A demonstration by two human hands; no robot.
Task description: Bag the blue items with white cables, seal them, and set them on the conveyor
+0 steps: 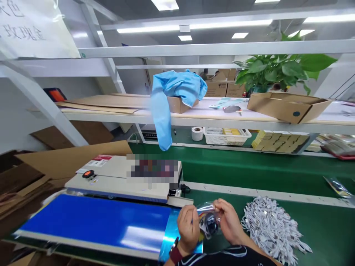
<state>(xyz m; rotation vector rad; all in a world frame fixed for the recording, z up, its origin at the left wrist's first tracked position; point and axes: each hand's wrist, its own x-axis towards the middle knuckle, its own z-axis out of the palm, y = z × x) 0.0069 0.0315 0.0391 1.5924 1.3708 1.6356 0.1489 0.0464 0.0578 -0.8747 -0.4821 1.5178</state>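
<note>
A clear plastic bag (pixel 206 207) hangs between my two hands, with a dark round item and a white cable inside. My left hand (pixel 188 227) pinches the bag's upper left edge, its fingers curled; a dark watch or band circles that wrist. The upper right edge of the bag is held by my right hand (pixel 227 220), thumb and fingers together. Just right of my right hand lies a big pile of white cables (pixel 273 229) on the green surface. Left of my hands is the blue belt (pixel 97 221) of a beige machine (pixel 119 181).
Above the bench runs a shelf (pixel 222 120) with a blue cloth (pixel 177 88), an open cardboard box (pixel 288 107) and a plant (pixel 277 70). Below it are a paper roll (pixel 197 133), a white basket (pixel 226 137) and yellow stacks (pixel 283 141). A packet (pixel 337 187) lies far right.
</note>
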